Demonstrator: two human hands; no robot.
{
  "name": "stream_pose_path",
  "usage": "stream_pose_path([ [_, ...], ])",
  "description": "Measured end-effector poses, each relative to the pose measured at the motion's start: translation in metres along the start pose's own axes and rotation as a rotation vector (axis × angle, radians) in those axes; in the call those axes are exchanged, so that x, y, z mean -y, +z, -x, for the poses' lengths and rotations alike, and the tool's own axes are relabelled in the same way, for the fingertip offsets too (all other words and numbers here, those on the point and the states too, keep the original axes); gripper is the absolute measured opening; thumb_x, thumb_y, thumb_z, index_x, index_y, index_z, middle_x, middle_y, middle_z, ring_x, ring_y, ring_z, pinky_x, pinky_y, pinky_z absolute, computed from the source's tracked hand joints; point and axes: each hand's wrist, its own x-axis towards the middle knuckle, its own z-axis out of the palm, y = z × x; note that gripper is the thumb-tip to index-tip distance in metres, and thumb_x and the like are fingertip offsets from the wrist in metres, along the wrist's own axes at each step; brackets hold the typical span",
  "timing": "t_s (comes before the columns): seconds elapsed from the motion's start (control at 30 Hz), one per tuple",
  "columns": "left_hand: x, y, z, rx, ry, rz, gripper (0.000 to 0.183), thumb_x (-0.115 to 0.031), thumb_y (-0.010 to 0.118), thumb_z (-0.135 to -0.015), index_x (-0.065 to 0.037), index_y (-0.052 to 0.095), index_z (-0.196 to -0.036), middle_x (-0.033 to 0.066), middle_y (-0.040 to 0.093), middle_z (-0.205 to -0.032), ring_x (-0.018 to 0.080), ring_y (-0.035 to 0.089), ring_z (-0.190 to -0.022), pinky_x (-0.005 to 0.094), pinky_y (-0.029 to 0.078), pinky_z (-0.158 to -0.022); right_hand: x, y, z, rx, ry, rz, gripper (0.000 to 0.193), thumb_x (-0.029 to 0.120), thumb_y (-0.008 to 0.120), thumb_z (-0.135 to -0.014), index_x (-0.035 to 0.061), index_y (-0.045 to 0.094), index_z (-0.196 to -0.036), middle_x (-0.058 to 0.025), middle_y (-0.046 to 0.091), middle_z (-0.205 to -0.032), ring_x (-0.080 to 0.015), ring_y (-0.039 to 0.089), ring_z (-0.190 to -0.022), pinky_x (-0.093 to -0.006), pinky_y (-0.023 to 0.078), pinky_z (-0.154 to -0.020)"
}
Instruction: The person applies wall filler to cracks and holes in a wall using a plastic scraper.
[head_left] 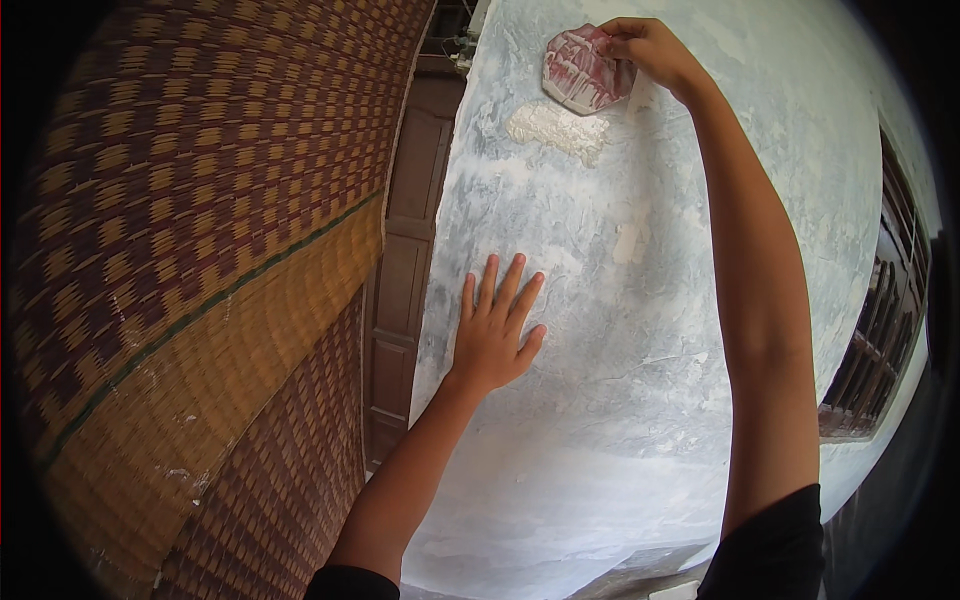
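Above a pale patch (556,131), the right hand (645,50) pinches and partly hides a red, white-smeared plate (580,72), one face toward the camera, long axis unclear. The left hand (490,340) spreads wide on the wall (600,340).

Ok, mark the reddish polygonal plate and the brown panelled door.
Reddish polygonal plate (581,70), head view: middle of its smeared face.
Brown panelled door (402,275), head view: a middle panel.
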Motion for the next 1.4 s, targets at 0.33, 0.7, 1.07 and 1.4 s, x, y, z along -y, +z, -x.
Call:
stream_pose_path([
  [0.33,0.001,0.000,0.002,-0.004,0.004,0.000,0.068,-0.037,0.055,-0.096,-0.014,0.030,-0.155,0.0169,0.015,-0.165,0.0436,0.009,-0.151,0.0622,0.007,-0.118,0.015,0.005,-0.004,0.048,-0.015,0.029,0.032,0.015,0.068,-0.085,0.0006,0.071,-0.113,-0.0088,0.074,-0.101,-0.0187,0.066,-0.094,-0.0325,0.047,-0.094],
  [0.7,-0.001,0.002,0.001,-0.008,0.010,0.001,0.067,-0.037,0.054,-0.096,-0.014,0.030,-0.155,0.0168,0.015,-0.165,0.0439,0.009,-0.151,0.0621,0.007,-0.119,0.025,0.009,-0.016,0.013,-0.199,0.047,0.021,0.003,0.060,-0.084,-0.0100,0.070,-0.097,-0.0137,0.071,-0.075,-0.0214,0.067,-0.059,-0.0354,0.055,-0.058],
  [1.07,0.002,0.005,0.001,-0.005,0.002,-0.026,0.069,-0.037,0.055,-0.096,-0.015,0.029,-0.156,0.0158,0.014,-0.165,0.0434,0.009,-0.151,0.0620,0.007,-0.119,0.035,0.003,-0.001,0.041,-0.006,-0.087,0.021,0.003,0.060,-0.082,-0.0094,0.071,-0.097,-0.0140,0.071,-0.074,-0.0221,0.068,-0.059,-0.0352,0.055,-0.058],
  [1.4,-0.001,0.008,0.000,0.011,0.011,-0.030,0.069,-0.038,0.053,-0.097,-0.015,0.027,-0.156,0.0150,0.012,-0.166,0.0428,0.006,-0.152,0.0632,0.007,-0.118,0.017,-0.008,0.028,-0.156,0.129,-0.239,0.019,0.000,0.058,-0.082,-0.0095,0.069,-0.095,-0.0154,0.070,-0.076,-0.0227,0.067,-0.065,-0.0329,0.054,-0.061],
])
